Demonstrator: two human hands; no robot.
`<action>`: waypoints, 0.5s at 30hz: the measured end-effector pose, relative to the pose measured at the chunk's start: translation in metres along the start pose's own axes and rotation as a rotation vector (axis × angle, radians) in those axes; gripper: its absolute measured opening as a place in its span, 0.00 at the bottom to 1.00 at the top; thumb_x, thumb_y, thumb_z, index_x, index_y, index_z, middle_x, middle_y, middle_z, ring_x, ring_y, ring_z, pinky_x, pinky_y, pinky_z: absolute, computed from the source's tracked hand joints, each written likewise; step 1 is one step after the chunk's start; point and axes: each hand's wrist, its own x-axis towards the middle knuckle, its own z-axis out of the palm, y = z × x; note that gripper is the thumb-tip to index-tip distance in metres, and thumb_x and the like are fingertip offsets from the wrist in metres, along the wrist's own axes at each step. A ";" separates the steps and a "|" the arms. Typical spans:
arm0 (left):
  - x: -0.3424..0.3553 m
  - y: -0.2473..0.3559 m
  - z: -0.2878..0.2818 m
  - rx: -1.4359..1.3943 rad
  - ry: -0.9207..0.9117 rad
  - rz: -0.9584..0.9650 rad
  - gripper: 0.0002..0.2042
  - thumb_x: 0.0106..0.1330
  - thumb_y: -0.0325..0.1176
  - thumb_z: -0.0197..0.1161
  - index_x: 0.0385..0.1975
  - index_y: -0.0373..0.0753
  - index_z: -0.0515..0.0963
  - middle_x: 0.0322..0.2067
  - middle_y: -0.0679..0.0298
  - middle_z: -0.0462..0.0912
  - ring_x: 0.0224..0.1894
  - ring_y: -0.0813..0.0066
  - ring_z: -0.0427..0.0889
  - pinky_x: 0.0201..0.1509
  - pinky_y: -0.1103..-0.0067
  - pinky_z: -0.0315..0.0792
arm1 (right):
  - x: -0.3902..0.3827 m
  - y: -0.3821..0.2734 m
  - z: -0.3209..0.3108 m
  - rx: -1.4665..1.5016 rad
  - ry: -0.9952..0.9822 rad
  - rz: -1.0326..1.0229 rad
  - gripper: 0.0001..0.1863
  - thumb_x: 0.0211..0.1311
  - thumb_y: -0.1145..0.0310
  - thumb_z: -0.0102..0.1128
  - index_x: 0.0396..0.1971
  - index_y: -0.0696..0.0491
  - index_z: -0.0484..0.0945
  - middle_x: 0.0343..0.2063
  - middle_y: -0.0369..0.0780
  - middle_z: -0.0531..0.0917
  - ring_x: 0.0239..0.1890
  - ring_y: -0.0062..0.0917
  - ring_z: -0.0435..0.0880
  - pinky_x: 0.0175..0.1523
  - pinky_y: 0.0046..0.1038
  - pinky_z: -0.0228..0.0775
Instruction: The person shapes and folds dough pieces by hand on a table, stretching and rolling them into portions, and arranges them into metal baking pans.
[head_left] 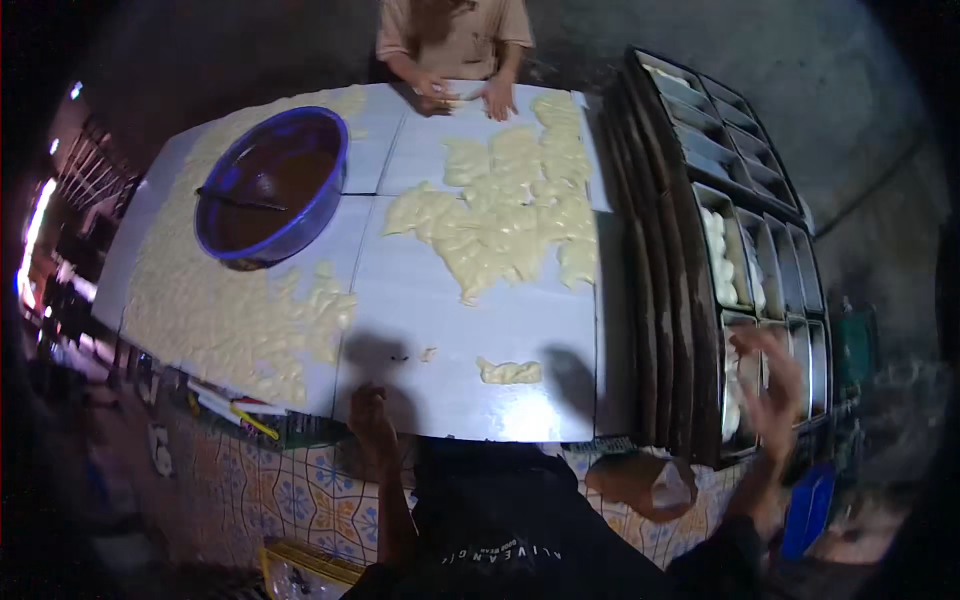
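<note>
1. Where it lies near our edge of the flat white bench [450, 330], the short, pale yellow, twisted dough strip [510, 372] looks light, soft and perhaps slippery; we would hold it from beneath, at both ends.
2. Our right hand [770, 395], fingers apart, is over the grey rectangular metal loaf tins [782, 255].
3. Our left hand [370, 405] is curled; we cannot tell if it grips anything.
4. Beyond lie thin, pale yellow dough patches [500, 215] and a round blue basin [322, 205].

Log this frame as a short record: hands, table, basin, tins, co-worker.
Left hand: at the table's near edge, grip unclear
Right hand: over the baking tins, contact unclear
Table: dough spread in patches
Basin: blue, brown liquid inside
Tins: some hold dough
Co-worker's hands: at the far edge
</note>
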 end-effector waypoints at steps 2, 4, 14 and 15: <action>0.009 -0.006 0.007 -0.177 -0.009 -0.057 0.11 0.61 0.23 0.52 0.43 0.29 0.74 0.34 0.59 0.79 0.37 0.72 0.78 0.45 0.75 0.73 | -0.009 -0.041 0.063 0.114 -0.483 -0.017 0.15 0.54 0.77 0.63 0.44 0.58 0.81 0.43 0.45 0.83 0.47 0.34 0.83 0.51 0.29 0.74; 0.017 0.013 0.047 -0.295 -0.113 -0.151 0.14 0.58 0.23 0.59 0.44 0.32 0.75 0.38 0.56 0.80 0.45 0.64 0.79 0.50 0.72 0.72 | -0.037 -0.017 0.151 0.299 -0.428 0.216 0.17 0.60 0.71 0.59 0.49 0.57 0.77 0.51 0.47 0.78 0.54 0.37 0.78 0.56 0.34 0.71; 0.027 0.047 0.140 0.318 -1.121 0.912 0.27 0.58 0.33 0.59 0.58 0.33 0.64 0.59 0.53 0.67 0.68 0.57 0.57 0.70 0.56 0.47 | -0.081 0.054 0.300 0.174 -0.066 0.539 0.11 0.53 0.78 0.59 0.38 0.56 0.82 0.34 0.45 0.81 0.34 0.30 0.82 0.42 0.27 0.74; 0.029 0.042 0.145 0.276 -1.129 0.896 0.17 0.58 0.29 0.56 0.47 0.33 0.71 0.56 0.55 0.71 0.67 0.62 0.59 0.70 0.59 0.47 | -0.080 0.045 0.290 0.211 -0.036 0.545 0.11 0.53 0.79 0.59 0.38 0.58 0.82 0.33 0.44 0.82 0.36 0.26 0.82 0.42 0.24 0.72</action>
